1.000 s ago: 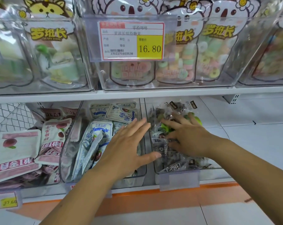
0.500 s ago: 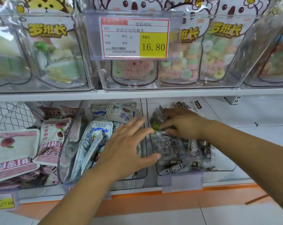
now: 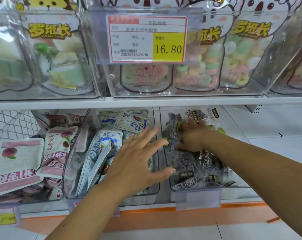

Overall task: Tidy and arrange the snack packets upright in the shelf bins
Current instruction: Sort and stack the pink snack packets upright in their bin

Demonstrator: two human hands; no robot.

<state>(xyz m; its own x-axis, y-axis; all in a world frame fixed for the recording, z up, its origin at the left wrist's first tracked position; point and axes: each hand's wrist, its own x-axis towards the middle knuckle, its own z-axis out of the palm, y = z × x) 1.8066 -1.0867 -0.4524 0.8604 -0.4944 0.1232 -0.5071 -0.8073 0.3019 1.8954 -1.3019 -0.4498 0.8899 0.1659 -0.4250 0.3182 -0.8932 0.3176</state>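
1. The shelf (image 3: 146, 102) is carrying clear bins along its front edge; the right bin (image 3: 165, 129) is holding dark packets (image 3: 186, 161), slumped and lying flat rather than upright.
2. The middle bin (image 3: 112, 196) is holding blue packets (image 3: 110, 141), leaning; the left bin's pink packets (image 3: 16, 163) are sprawling.
3. The right hand (image 3: 193, 135) is reaching deep toward the right bin's back edge, fingers curled around dark packets there.
4. The left hand (image 3: 138, 161) is hovering splayed wide and empty over the middle bin's right wall.
5. Judgement: gathering the stack together, pulling it toward the front edge, and bracing with the left hand is likely helping packets stand.
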